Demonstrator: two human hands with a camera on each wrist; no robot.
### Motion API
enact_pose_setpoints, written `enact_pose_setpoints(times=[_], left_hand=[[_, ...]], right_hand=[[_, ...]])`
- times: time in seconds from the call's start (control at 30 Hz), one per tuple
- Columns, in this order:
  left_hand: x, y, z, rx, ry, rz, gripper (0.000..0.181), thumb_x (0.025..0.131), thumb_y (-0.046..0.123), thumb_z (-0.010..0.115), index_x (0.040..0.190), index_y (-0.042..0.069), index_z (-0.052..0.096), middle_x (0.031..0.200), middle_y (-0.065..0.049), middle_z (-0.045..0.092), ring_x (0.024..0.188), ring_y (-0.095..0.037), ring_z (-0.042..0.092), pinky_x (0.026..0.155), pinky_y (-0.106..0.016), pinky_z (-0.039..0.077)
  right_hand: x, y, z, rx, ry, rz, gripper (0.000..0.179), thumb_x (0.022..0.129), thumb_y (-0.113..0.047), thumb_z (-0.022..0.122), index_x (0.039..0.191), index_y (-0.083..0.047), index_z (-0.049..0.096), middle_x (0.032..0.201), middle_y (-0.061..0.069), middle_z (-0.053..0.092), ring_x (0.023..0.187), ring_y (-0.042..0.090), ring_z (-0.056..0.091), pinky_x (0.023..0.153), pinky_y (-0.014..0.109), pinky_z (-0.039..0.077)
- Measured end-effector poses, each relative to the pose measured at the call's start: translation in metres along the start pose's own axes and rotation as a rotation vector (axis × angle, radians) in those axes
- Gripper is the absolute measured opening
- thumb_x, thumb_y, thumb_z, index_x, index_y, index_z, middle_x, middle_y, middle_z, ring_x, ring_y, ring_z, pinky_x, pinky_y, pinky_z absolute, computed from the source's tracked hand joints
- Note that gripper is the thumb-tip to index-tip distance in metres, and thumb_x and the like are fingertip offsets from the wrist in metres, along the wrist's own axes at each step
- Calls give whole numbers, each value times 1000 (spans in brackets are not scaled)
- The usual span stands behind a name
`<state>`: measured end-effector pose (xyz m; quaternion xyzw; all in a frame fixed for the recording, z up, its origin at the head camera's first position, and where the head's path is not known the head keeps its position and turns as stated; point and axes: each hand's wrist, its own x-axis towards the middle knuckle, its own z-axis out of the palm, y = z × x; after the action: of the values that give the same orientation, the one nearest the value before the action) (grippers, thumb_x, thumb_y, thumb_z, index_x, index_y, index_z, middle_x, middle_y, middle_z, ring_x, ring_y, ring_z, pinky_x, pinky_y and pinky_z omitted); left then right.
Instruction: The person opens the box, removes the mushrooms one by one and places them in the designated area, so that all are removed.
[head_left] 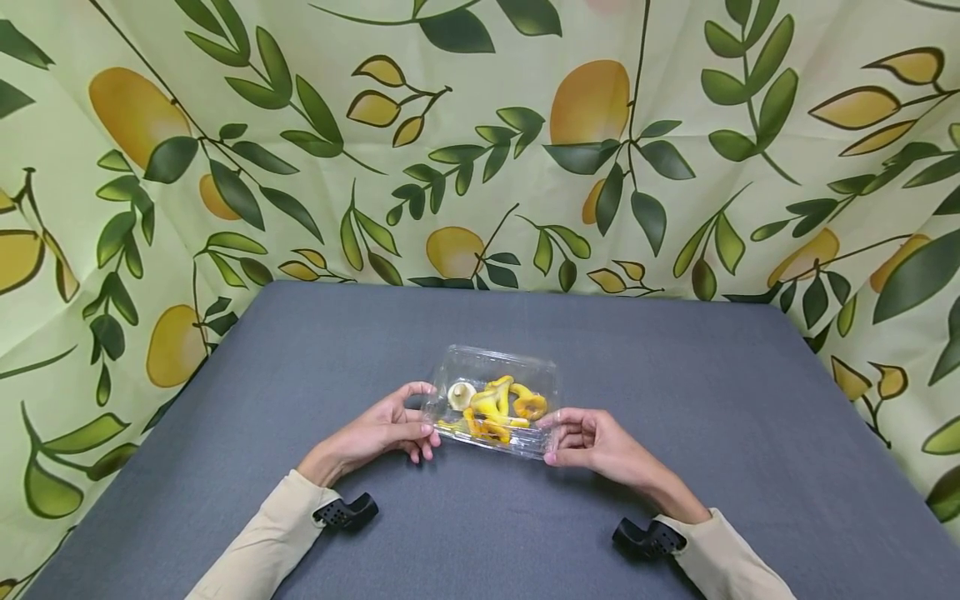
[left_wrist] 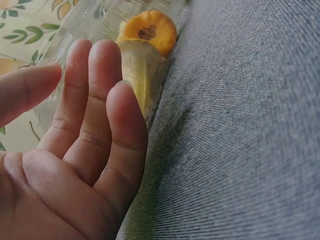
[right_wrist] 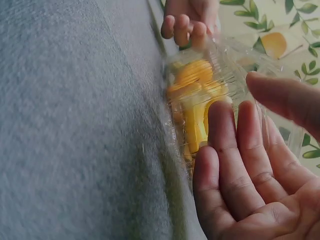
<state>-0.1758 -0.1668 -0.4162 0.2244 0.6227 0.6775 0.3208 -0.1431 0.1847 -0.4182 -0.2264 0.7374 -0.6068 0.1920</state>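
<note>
A clear plastic container (head_left: 537,377) sits tilted a little in the middle, close over the grey surface. Inside lie several yellow-orange mushrooms (head_left: 489,403) and, at the left, a small round white mushroom (head_left: 461,396). My left hand (head_left: 392,427) holds the container's left end between thumb and fingers. At the opposite end my right hand (head_left: 600,443) grips the corner, thumb at the front edge. The left wrist view shows an orange mushroom cap (left_wrist: 167,32) through the plastic, beyond the fingers. In the right wrist view, yellow mushrooms (right_wrist: 196,120) show behind my fingertips (right_wrist: 222,117).
A grey cloth-covered table (head_left: 480,533) spreads beneath both hands. Behind it and along the sides hangs a cream curtain (head_left: 480,83) printed with leaves and yellow fruit. Black wrist mounts (head_left: 348,511) sit at the cuffs of the beige sleeves (head_left: 258,542).
</note>
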Motion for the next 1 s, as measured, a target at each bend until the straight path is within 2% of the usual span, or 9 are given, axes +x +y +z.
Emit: enact_pose_setpoints(times=[0.13, 0.27, 0.53, 0.8, 0.93, 1.0], left_hand=[[0, 0, 0, 11, 1, -9, 55, 99, 3, 55, 138, -2, 17, 92, -4, 71, 77, -12, 70, 65, -24, 57], [-1, 0, 1, 29, 5, -11, 50, 98, 3, 56, 132, 2, 20, 91, -4, 72, 77, -12, 70, 66, -23, 57], [-1, 0, 3, 59, 10, -8, 48, 96, 2, 59, 126, 3, 21, 88, 1, 74, 76, -10, 70, 66, -23, 57], [0, 2, 5, 65, 34, -45, 45, 95, 0, 57, 124, 3, 22, 85, 1, 72, 75, -11, 69, 67, -24, 56], [0, 4, 7, 56, 57, -64, 44, 94, -1, 55, 124, 1, 22, 83, 0, 71, 75, -12, 69, 67, -24, 55], [0, 6, 8, 55, 67, -71, 44, 94, -1, 54, 124, 0, 22, 83, 0, 70, 74, -12, 68, 67, -24, 55]], right_hand=[[0, 0, -1, -12, 11, 16, 44, 91, -9, 69, 128, 11, 55, 88, -4, 67, 77, 6, 67, 71, 22, 58], [1, 1, -2, -12, 19, -1, 45, 94, -11, 66, 131, 10, 52, 91, 0, 67, 82, 11, 69, 76, 26, 60], [2, 5, -4, 21, 57, -6, 47, 94, -7, 66, 132, 11, 46, 91, 0, 69, 83, 13, 71, 79, 25, 60], [2, 6, -4, 7, 81, 8, 49, 93, -9, 67, 134, 10, 46, 90, -1, 69, 84, 13, 71, 80, 23, 59], [1, 4, -5, 24, 69, -15, 45, 97, -5, 59, 136, 12, 45, 92, -1, 69, 87, 9, 70, 84, 25, 60], [1, 3, -5, 32, 64, -25, 43, 99, -4, 53, 136, 14, 44, 94, 3, 69, 89, 9, 70, 85, 25, 60]])
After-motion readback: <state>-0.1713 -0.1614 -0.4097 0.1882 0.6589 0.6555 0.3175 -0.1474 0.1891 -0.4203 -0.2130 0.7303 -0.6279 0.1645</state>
